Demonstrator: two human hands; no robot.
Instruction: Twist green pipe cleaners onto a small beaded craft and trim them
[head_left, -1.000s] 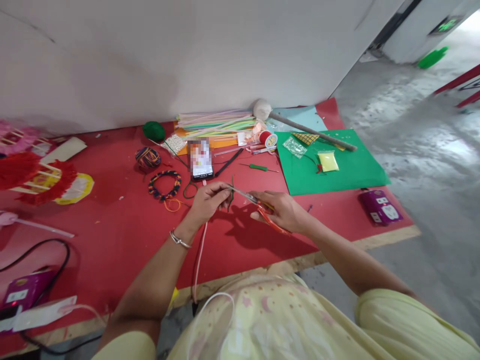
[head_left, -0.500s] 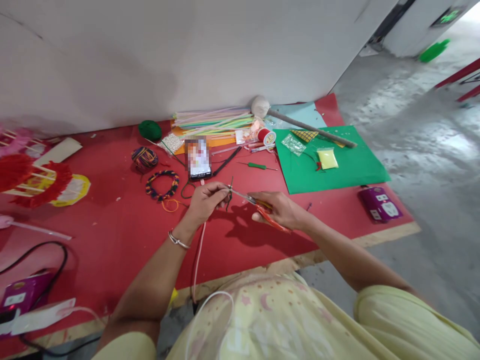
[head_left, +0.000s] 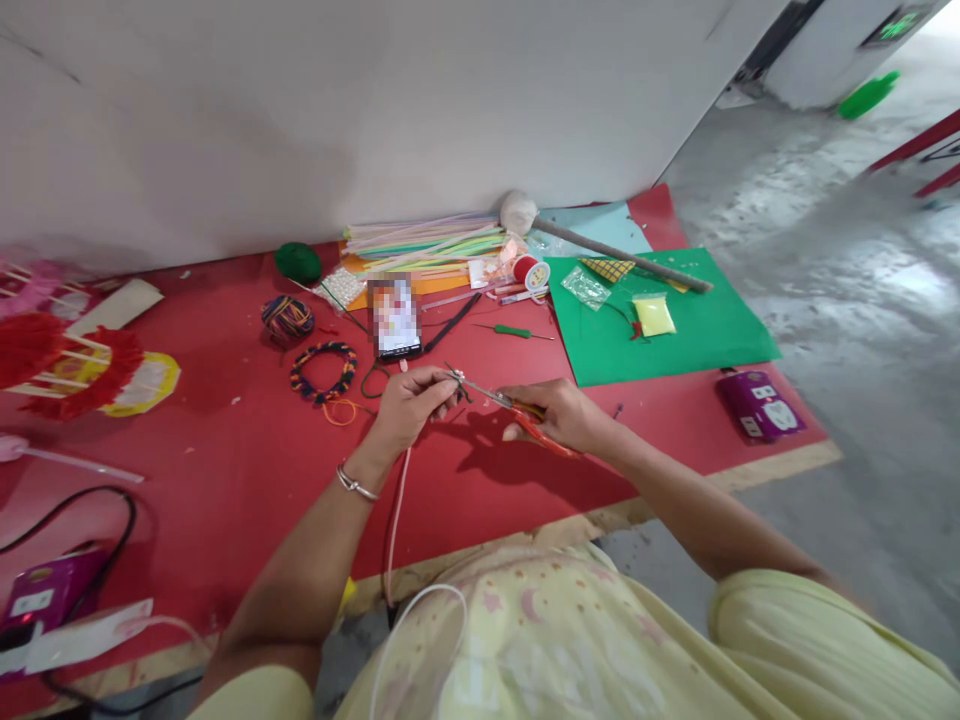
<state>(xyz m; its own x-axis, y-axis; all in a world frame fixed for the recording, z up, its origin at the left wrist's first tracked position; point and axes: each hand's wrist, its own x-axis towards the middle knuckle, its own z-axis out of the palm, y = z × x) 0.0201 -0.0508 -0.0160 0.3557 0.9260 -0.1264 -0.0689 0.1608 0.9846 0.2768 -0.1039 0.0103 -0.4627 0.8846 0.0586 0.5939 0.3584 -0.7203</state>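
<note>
Strand [head_left: 460, 383] looks thin, light and floppy, so my left hand [head_left: 409, 405] pinches it with tight fingers right beside the blades, my right hand [head_left: 568, 415] closed around the scissors [head_left: 516, 407]

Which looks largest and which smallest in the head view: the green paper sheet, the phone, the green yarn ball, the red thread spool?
1. green paper sheet
2. phone
3. green yarn ball
4. red thread spool
The last two look close in size, so their order is less sure.
</note>
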